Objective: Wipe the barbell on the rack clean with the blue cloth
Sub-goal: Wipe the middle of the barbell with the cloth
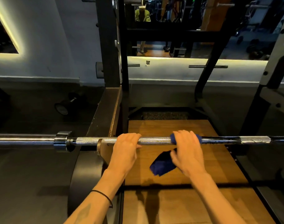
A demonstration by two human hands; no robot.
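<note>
A steel barbell lies level across the black rack, running from the left edge to the right edge of the view. My left hand grips the knurled shaft just right of the rack's hook. My right hand is closed over the bar further right, with the blue cloth wrapped around the shaft under its palm. A loose end of the cloth hangs down below the bar. The bar's collar sits to the left, with the bare sleeve beyond it.
The rack's black upright rises just behind my left hand. A wooden platform lies under the bar. A dumbbell rests on the dark floor at left. A mirror at the back reflects the gym.
</note>
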